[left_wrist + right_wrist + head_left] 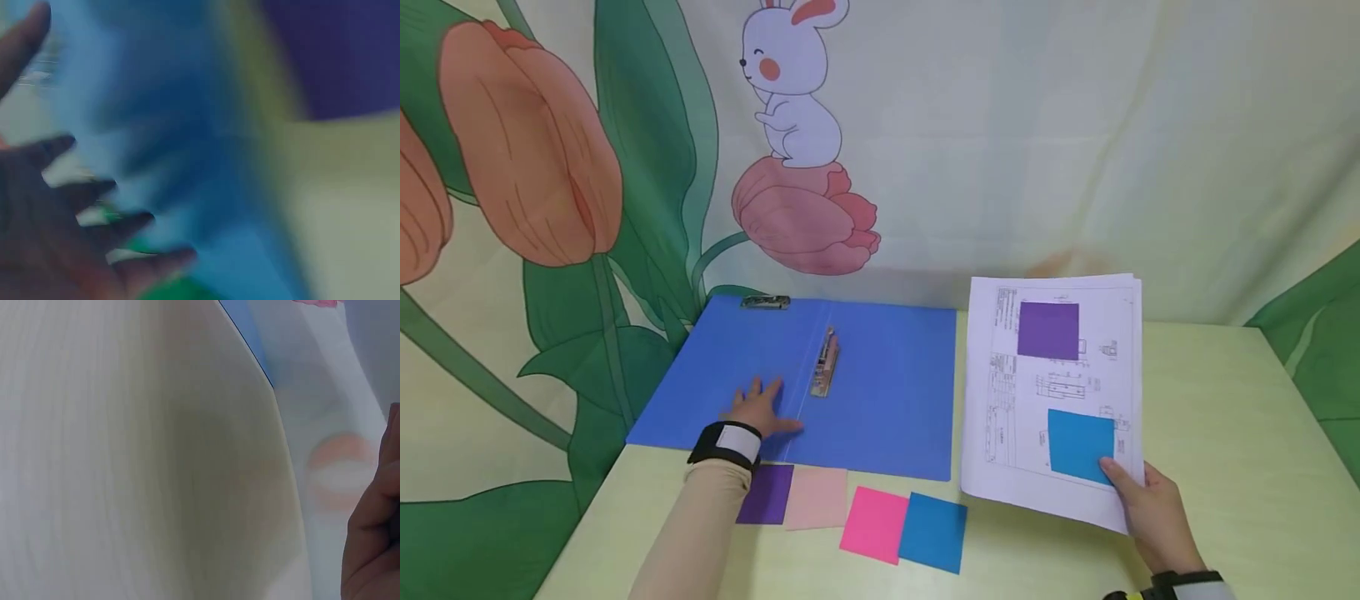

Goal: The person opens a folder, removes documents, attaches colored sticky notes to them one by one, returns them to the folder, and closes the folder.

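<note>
A blue clip folder [895, 375] lies spread out on the table, with one metal clip [766, 302] at its top edge and another metal clip [825, 362] near the fold. Over the folder's left half, my left hand [756, 410] is spread with fingers straight and nothing held; the left wrist view shows the fingers apart, blurred folder behind. On the right, my right hand [1157, 512] grips a stack of printed drawing sheets [1030, 392] by its lower right corner, thumb on top. A purple square note [1048, 331] and a blue square note [1081, 446] lie on the top sheet.
Along the folder's front edge lie a purple square [766, 496], a pale pink square [817, 498], a bright pink square [874, 525] and a blue square [933, 533]. Behind the light table [1217, 417] hangs a curtain [1037, 150] printed with tulips and a rabbit.
</note>
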